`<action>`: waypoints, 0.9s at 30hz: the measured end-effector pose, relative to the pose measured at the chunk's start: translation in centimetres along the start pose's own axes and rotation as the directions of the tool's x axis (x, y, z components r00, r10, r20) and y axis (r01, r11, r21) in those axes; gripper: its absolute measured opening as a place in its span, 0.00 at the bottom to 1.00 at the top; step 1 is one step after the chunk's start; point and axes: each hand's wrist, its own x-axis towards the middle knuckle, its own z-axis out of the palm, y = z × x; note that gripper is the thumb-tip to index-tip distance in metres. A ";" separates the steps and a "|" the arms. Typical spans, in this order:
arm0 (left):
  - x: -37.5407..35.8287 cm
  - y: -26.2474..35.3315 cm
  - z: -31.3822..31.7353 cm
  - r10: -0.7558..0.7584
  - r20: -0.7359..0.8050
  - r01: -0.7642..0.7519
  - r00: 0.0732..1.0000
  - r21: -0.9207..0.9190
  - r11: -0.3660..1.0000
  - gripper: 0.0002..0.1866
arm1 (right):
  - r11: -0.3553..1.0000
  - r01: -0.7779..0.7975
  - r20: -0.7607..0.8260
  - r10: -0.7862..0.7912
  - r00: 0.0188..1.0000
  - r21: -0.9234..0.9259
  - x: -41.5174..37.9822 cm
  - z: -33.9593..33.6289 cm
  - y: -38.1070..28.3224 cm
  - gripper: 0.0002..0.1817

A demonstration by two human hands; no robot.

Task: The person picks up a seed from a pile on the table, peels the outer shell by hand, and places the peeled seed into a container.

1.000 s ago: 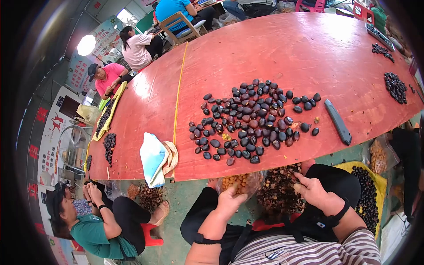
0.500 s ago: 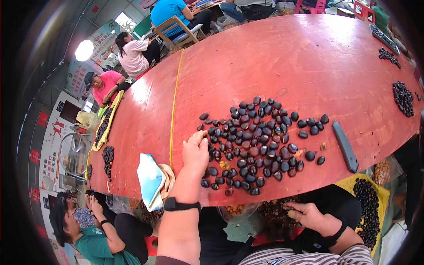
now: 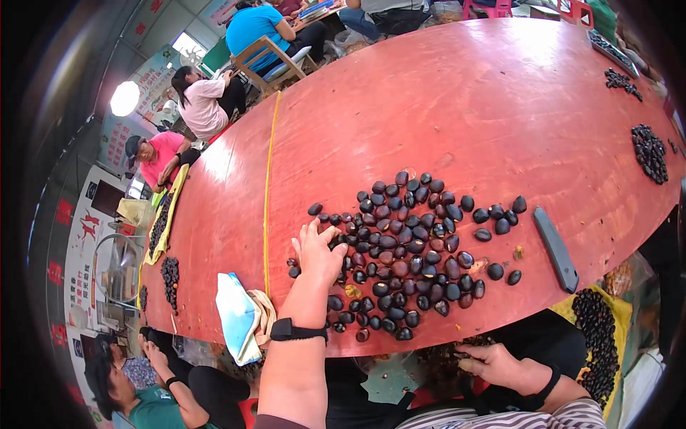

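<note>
A loose pile of glossy black and dark-brown seeds (image 3: 400, 250) lies on the red table (image 3: 400, 114). My left hand (image 3: 318, 250) reaches over the pile's left edge with its fingers spread, touching or just above the seeds there. Two or so seeds sit left of its wrist side. Below the table's near edge, my right hand (image 3: 504, 366) hovers by a dark, crumbly heap (image 3: 437, 363) near my lap. Its thumb and forefinger are apart, and I see nothing between them. What the other fingers do is partly hidden.
A grey box cutter (image 3: 556, 250) lies right of the pile. Left of my forearm is a blue and white cloth bundle (image 3: 239, 314). A yellow cloth bearing dark seeds (image 3: 594, 343) is at the lower right. Other people sit around the table, with smaller seed piles (image 3: 649, 154).
The view has shifted slightly, so the table appears lower and further left. My left fingers have spread apart, and seeds now show left of that hand. My right hand has barely moved.
</note>
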 end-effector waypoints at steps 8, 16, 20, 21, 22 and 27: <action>-4.0 1.6 -1.7 0.063 -0.078 -0.077 0.995 -0.191 0.979 0.13 | 0.998 0.052 -0.010 -0.052 0.999 -0.027 -0.4 0.0 -0.2 0.16; -15.7 5.8 -2.4 0.091 0.371 0.369 0.924 -0.929 0.042 0.15 | 0.899 0.009 0.026 -0.022 0.999 0.438 -2.2 -0.7 -4.5 0.20; -19.1 7.0 -2.0 0.137 0.437 0.449 0.889 -0.891 -0.071 0.16 | 0.887 0.144 0.028 -0.174 0.984 0.439 -3.0 -0.3 -7.5 0.22; -19.8 7.1 -1.8 0.152 0.431 0.446 0.890 -0.891 -0.083 0.16 | 0.888 0.190 0.020 -0.218 0.976 0.420 -3.1 0.0 -7.7 0.22; -20.3 7.3 -1.6 0.165 0.423 0.441 0.891 -0.892 -0.095 0.16 | 0.886 0.236 0.014 -0.264 0.965 0.399 -3.2 0.2 -7.8 0.22; -22.1 7.7 -1.0 0.234 0.391 0.422 0.890 -0.902 -0.096 0.16 | 0.898 0.366 0.012 -0.380 0.925 0.246 -4.3 0.8 -7.8 0.22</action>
